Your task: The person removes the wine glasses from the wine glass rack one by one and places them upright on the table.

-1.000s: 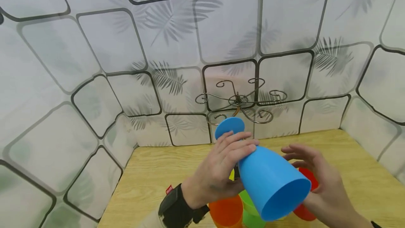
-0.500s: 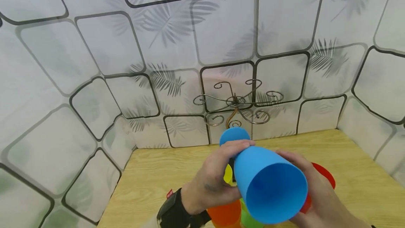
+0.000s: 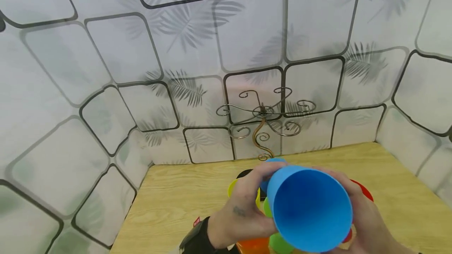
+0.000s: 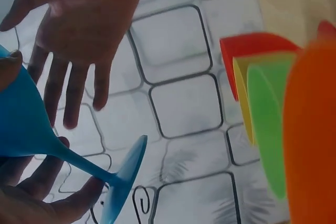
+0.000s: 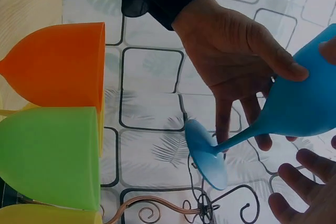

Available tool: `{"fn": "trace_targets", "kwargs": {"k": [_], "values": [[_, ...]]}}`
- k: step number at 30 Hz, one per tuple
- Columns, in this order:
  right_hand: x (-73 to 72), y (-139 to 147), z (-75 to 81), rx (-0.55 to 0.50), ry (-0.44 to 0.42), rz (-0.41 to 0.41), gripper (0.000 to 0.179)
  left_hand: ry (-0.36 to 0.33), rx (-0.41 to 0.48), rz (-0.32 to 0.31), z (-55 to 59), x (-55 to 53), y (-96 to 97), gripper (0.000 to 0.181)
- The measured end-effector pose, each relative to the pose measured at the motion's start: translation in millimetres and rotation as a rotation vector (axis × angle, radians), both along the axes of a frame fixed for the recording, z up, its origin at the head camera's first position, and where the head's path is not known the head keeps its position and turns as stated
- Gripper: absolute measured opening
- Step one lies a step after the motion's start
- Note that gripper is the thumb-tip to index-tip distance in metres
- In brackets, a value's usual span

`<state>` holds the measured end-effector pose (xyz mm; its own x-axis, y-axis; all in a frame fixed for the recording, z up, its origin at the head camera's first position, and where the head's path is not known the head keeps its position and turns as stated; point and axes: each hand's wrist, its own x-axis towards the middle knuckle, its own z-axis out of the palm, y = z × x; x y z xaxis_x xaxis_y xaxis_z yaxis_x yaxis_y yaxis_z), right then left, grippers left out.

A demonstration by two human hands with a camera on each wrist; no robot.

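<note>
A blue plastic goblet (image 3: 310, 211) is held in mid-air, its mouth facing the head camera. My left hand (image 3: 243, 211) grips the left side of the bowl. In the right wrist view, the left thumb lies on the bowl and the fingers reach behind the stem and the round foot (image 5: 205, 153). My right hand (image 3: 369, 218) is at the bowl's other side. The left wrist view shows the right hand's (image 4: 84, 35) fingers straight and spread. Below stand orange (image 3: 254, 245), green (image 3: 281, 244), yellow (image 3: 233, 189) and red (image 3: 363, 192) goblets, partly hidden.
A metal stand (image 3: 263, 111) with several scrolled arms rises behind the goblets, near the back of the wooden table (image 3: 176, 191). Patterned cloth walls (image 3: 254, 30) enclose the table at the back and sides. A black strap (image 3: 199, 236) is round the left wrist.
The blue goblet has turned so its mouth faces the head camera and its foot has dropped largely behind the bowl. The right hand has moved in beside the bowl.
</note>
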<state>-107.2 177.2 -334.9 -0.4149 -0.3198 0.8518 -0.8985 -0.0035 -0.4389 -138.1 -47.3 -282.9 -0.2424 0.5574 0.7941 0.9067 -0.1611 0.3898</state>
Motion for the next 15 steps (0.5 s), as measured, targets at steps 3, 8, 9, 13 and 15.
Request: {"fn": "trace_targets", "kwargs": {"k": [3, 8, 9, 13, 15], "values": [[2.4, 0, 1.5, -0.021, -0.024, 0.031, 0.108, -0.102, -0.015, -0.033, -3.0, 7.7, 1.9, 0.087], [7.4, 0, -2.8, -0.108, -0.185, 0.156, 0.103, -0.279, -0.089, -0.057, -23.0, 12.7, 3.7, 0.086], [7.8, 0, -4.4, -0.126, -0.217, 0.171, 0.100, -0.321, -0.103, -0.069, -27.6, 12.7, 4.5, 0.085], [6.6, 6, -11.3, -0.162, -0.269, 0.182, 0.092, -0.496, -0.150, -0.092, -40.9, 14.6, 6.1, 0.080], [5.1, 7, -13.8, -0.180, -0.241, 0.197, 0.092, -0.564, -0.171, -0.088, -44.0, 16.8, 6.6, 0.075]]}}
